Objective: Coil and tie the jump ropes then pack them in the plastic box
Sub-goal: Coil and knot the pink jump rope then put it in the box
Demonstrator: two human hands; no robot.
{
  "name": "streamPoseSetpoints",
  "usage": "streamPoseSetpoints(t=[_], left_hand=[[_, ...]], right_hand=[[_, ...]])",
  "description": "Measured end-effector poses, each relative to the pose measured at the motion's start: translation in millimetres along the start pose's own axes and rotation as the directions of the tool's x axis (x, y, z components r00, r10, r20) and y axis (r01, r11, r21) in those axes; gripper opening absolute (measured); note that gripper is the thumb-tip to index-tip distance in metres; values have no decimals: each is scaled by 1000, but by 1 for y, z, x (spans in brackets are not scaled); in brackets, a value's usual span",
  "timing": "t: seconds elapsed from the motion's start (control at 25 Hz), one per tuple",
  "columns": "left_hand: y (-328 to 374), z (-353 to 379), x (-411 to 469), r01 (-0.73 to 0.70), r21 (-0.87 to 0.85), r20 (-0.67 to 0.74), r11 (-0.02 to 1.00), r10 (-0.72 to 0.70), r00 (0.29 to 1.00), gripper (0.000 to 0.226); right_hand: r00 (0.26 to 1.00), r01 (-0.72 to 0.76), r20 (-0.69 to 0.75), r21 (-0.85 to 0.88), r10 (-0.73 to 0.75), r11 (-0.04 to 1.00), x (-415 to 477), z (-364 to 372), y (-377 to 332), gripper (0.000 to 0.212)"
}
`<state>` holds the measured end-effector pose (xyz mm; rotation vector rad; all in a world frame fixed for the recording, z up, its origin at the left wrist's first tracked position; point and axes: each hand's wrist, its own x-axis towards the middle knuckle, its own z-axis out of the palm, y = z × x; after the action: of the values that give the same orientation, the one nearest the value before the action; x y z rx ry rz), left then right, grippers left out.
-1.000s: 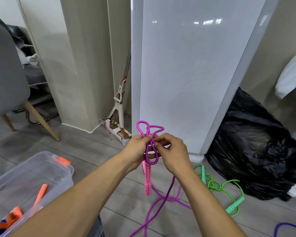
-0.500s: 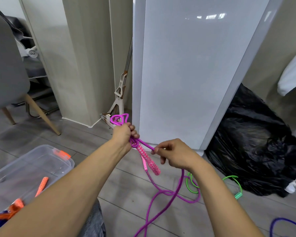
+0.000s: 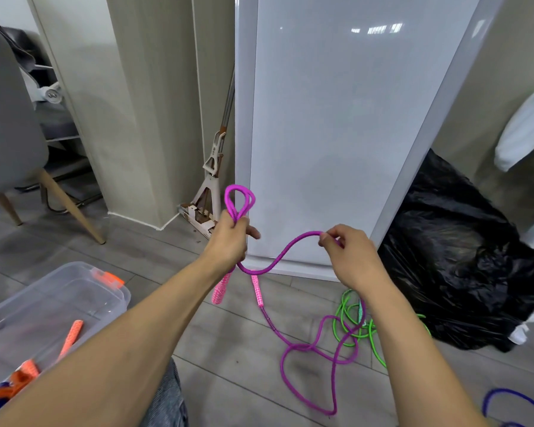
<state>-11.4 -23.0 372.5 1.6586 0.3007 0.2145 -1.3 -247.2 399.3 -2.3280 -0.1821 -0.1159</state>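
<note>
L hand [image 3: 230, 238] grips purple rope [image 3: 285, 252] loops; R hand [image 3: 347, 257] pinches free run. Coil partial, untied. Box [image 3: 59, 291] holds orange rope [image 3: 70, 337]; green rope [image 3: 352, 328] pending.

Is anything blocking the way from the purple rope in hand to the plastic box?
Nothing visible. The purple rope, held by the left hand and right hand, has bare floor between it and the open plastic box at lower left.
</note>
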Motion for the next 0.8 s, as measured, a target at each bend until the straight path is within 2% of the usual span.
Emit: streamPoseSetpoints(t=[0.12, 0.28, 0.44, 0.68, 0.8], left_hand=[[10, 10, -19, -7, 0, 151, 1000, 7, 988, 21], [17, 24, -36, -15, 3, 287, 1000, 13, 958, 17], [16, 30, -41, -15, -28, 347, 999, 23, 937, 15], [14, 29, -45, 17, 24, 483, 1000, -26, 876, 29], [12, 28, -43, -14, 49, 463, 999, -10, 886, 28]], right_hand=[[996, 68, 48, 143, -76, 987, -5, 6, -11, 20], [991, 113, 48, 162, -122, 980, -8, 17, -16, 18], [993, 112, 0, 239, -115, 964, -8, 21, -16, 15], [997, 83, -28, 247, -78, 966, -8, 21, -16, 13], [999, 42, -44, 254, -32, 966, -9, 21, -14, 14]])
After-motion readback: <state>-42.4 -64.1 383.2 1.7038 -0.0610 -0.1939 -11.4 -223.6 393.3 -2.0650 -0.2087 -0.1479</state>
